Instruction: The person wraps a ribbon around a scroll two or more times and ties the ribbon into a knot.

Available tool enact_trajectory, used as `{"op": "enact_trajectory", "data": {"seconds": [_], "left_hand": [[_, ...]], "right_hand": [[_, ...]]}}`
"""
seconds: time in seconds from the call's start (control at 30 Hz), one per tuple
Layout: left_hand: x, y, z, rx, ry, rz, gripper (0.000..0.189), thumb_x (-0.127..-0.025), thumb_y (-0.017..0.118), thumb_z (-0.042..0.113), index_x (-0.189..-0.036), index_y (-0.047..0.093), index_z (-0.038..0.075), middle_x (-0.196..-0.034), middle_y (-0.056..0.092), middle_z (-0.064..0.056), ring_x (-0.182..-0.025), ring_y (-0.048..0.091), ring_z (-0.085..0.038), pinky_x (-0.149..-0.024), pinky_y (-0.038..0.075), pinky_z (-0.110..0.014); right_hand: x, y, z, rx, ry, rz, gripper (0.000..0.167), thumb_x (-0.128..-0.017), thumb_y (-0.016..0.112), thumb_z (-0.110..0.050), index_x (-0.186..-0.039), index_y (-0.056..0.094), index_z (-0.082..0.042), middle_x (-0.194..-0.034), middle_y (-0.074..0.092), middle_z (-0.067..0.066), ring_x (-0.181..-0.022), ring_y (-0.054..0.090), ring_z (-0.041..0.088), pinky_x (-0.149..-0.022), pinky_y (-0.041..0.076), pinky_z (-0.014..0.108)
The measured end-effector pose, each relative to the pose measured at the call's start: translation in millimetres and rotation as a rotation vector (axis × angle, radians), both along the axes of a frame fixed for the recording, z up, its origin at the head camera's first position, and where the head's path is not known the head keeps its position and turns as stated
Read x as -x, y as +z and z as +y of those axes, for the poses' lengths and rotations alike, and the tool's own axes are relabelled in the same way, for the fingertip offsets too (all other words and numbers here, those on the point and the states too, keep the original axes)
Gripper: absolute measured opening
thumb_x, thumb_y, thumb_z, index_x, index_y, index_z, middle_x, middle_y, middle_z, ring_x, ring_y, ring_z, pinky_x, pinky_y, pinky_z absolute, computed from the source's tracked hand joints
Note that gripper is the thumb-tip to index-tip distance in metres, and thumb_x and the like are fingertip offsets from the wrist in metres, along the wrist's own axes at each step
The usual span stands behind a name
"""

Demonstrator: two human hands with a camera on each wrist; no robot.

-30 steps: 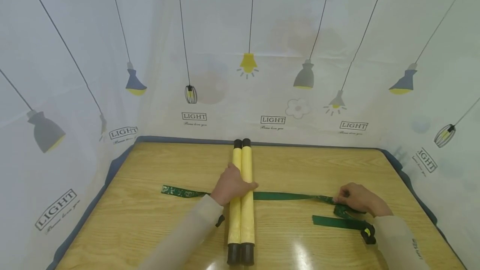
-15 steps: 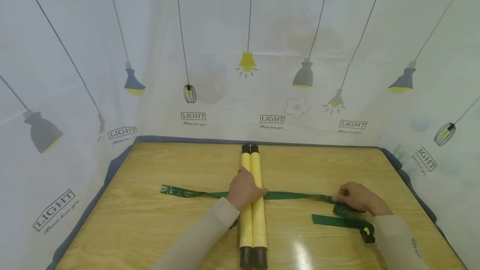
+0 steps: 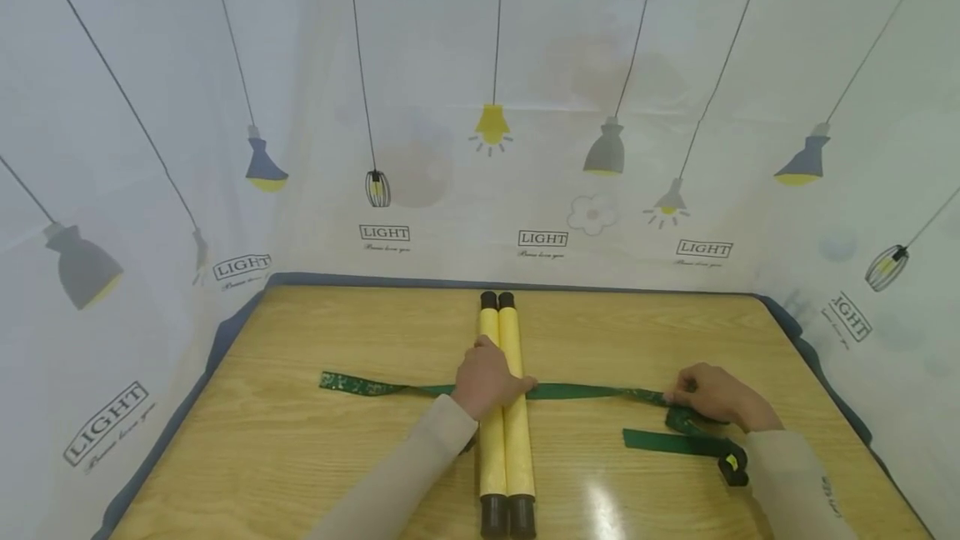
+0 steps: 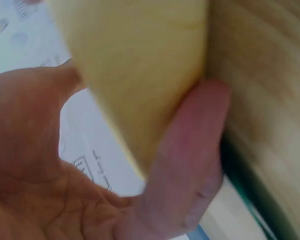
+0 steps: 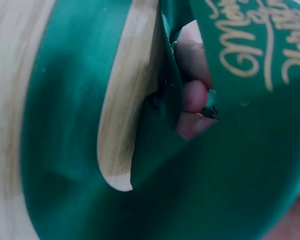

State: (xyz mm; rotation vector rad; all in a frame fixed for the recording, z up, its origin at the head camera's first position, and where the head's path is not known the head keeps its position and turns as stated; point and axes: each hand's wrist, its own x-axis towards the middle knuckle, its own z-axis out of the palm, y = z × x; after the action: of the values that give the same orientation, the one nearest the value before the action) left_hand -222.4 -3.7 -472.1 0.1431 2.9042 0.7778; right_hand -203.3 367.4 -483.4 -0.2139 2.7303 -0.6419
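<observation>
Two yellow tubes with black end caps lie side by side on the table, the left tube (image 3: 492, 465) touching the right tube (image 3: 519, 457). My left hand (image 3: 486, 377) grips them around the middle, its thumb reaching across to the right one. In the left wrist view, fingers curl round a yellow tube (image 4: 135, 65). A green ribbon (image 3: 572, 391) runs crosswise beneath both tubes. Farther right, my right hand (image 3: 722, 397) pinches this ribbon between thumb and fingers. Gold lettering shows on the looped ribbon (image 5: 70, 130) in the right wrist view, partly covering the fingertips.
The ribbon's printed left end (image 3: 352, 382) lies flat on the wooden table (image 3: 315, 473). Its other end (image 3: 667, 442) folds back below my right hand. A small black object (image 3: 733, 468) sits by the right wrist. A lamp-printed white backdrop (image 3: 442, 215) encloses the table's back and sides.
My left hand has shifted both tubes a little to the right and slightly nearer along the ribbon, then held still. My right hand has stayed in place on the ribbon.
</observation>
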Motion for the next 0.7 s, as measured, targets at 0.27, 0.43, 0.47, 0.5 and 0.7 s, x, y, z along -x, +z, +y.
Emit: {"op": "enact_trajectory", "data": {"seconds": [0.27, 0.43, 0.47, 0.5, 0.7], "left_hand": [[16.1, 11.1, -25.8, 0.064, -0.083, -0.051, 0.071, -0.089, 0.069, 0.063, -0.110, 0.066, -0.005, -0.076, 0.061, -0.009, -0.063, 0.057, -0.020, -0.053, 0.046, -0.032], [23.2, 14.3, -46.1, 0.038, -0.146, -0.067, 0.074, -0.092, 0.067, 0.058, -0.134, 0.060, -0.003, -0.126, 0.068, -0.023, -0.123, 0.061, -0.042, -0.103, 0.050, -0.054], [24.2, 13.7, -50.4, 0.033, -0.157, -0.069, 0.077, -0.092, 0.067, 0.058, -0.139, 0.057, -0.003, -0.136, 0.063, -0.024, -0.133, 0.054, -0.045, -0.110, 0.045, -0.056], [25.3, 12.5, -54.8, 0.027, -0.165, -0.070, 0.080, -0.092, 0.067, 0.058, -0.143, 0.054, -0.002, -0.143, 0.059, -0.025, -0.139, 0.048, -0.046, -0.114, 0.040, -0.057], [27.7, 0.7, -82.2, -0.020, -0.194, -0.088, 0.087, -0.085, 0.075, 0.058, -0.149, 0.050, 0.005, -0.151, 0.050, -0.026, -0.142, 0.045, -0.044, -0.112, 0.043, -0.057]], "right_hand": [[-0.5, -0.2, 0, -0.010, -0.005, 0.002, 0.028, -0.099, 0.068, -0.032, -0.081, 0.065, -0.012, -0.087, 0.065, 0.000, -0.078, 0.052, 0.017, -0.073, 0.045, 0.034], [-1.5, 1.8, -1, -0.011, 0.004, 0.006, 0.028, -0.099, 0.068, -0.032, -0.081, 0.065, -0.011, -0.087, 0.066, 0.001, -0.078, 0.052, 0.016, -0.073, 0.045, 0.034], [-1.7, 2.6, -1, -0.012, 0.005, 0.006, 0.028, -0.099, 0.068, -0.032, -0.081, 0.065, -0.011, -0.087, 0.066, 0.001, -0.078, 0.052, 0.016, -0.073, 0.045, 0.035], [-1.9, 3.5, -2, -0.012, 0.006, 0.007, 0.027, -0.099, 0.068, -0.032, -0.081, 0.065, -0.011, -0.087, 0.066, 0.001, -0.078, 0.052, 0.016, -0.074, 0.046, 0.035], [-2.4, 6.6, -5, -0.017, 0.012, 0.011, 0.028, -0.100, 0.067, -0.032, -0.083, 0.065, -0.010, -0.088, 0.067, 0.001, -0.078, 0.053, 0.016, -0.074, 0.046, 0.036]]}}
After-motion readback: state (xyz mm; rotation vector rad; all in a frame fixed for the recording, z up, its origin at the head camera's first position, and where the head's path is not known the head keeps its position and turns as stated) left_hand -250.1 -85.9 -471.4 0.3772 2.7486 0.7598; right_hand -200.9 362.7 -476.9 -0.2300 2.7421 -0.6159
